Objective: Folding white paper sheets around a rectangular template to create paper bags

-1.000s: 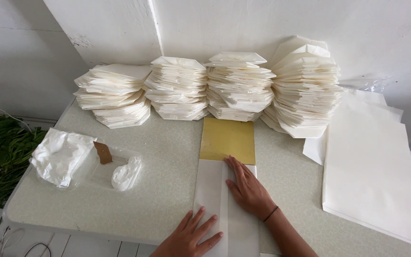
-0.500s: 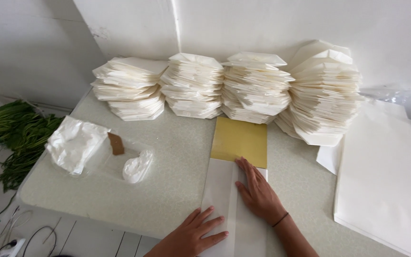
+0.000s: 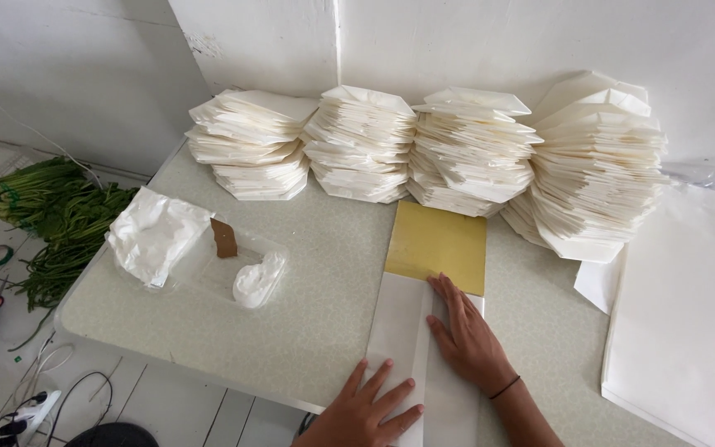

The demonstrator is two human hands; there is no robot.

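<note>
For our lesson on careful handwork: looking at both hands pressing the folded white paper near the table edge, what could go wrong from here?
1. The white sheet overhangs the table's near edge under the left hand; it might slip and skew the fold.
2. The right hand presses beside the gold sheet, which could shift.
3. The leaning folded stacks might topple if bumped.

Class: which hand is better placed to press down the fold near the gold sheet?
Probably the right hand: its fingertips lie beside the gold sheet, while the left hand rests at the white paper's near end.
</note>
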